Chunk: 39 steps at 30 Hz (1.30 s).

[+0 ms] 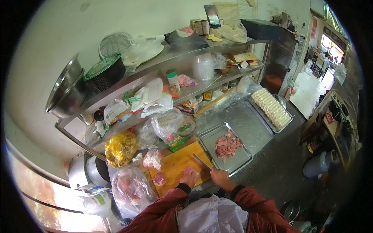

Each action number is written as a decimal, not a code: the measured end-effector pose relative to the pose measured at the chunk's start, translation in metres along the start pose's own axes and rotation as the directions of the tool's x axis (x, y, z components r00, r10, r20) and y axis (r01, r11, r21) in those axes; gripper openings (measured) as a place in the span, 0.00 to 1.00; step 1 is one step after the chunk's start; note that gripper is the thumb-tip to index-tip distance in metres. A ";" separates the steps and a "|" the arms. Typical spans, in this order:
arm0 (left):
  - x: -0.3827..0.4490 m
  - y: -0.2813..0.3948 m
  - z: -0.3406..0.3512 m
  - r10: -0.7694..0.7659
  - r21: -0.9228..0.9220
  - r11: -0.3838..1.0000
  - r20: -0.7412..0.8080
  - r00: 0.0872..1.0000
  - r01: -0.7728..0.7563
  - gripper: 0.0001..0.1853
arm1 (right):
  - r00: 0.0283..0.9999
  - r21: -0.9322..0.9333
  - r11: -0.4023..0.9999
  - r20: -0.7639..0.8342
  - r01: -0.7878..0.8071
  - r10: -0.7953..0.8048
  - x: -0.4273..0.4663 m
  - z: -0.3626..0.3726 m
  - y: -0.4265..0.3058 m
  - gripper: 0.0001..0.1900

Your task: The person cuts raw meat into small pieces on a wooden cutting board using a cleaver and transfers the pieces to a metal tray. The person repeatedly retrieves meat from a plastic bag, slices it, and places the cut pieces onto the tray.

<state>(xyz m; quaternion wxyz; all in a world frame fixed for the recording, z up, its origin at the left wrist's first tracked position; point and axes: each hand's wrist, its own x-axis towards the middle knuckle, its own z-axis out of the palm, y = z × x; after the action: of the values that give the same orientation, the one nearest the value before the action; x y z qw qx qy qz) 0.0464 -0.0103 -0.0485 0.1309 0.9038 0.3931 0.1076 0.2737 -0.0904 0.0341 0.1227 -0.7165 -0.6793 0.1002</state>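
My right hand [220,178] grips the handle of a kitchen knife [201,160], whose blade points up and left over a wooden cutting board [174,163]. On the board, my left hand [188,177] presses on a piece of raw meat [193,171], most of it hidden under the fingers. The blade is apart from that piece. Another chunk of raw meat [159,179] lies to the left on the board. Right of the board, a metal tray [233,167] holds a heap of cut meat [228,145].
A plastic bag of meat [132,189] sits left of the board, with a yellow bag [121,148] behind it. Loaded shelves [186,94] rise at the back. A wrapped tray of pale rolls [271,109] stands far right on the metal table [247,122].
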 end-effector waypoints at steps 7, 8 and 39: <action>0.021 -0.002 0.013 0.037 0.192 0.980 0.069 0.997 -0.050 0.11 | 0.999 -0.015 0.999 0.017 -0.033 0.033 -0.012 0.000 0.001 0.13; 0.028 0.002 0.015 -0.042 0.238 0.971 0.186 0.982 -0.004 0.10 | 0.999 -0.014 0.999 0.022 -0.045 0.045 -0.013 0.000 0.001 0.13; -0.018 -0.098 -0.068 -0.316 -0.853 -0.390 0.478 0.819 0.348 0.06 | 0.995 0.042 0.997 0.070 -0.069 0.066 -0.014 -0.012 -0.006 0.13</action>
<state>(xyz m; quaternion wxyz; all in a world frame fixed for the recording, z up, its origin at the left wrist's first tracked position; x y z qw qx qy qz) -0.0528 0.0510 -0.0178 0.8113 0.2803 0.4036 0.3167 0.2710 -0.1042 0.0473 0.1118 -0.7324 -0.6560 0.1441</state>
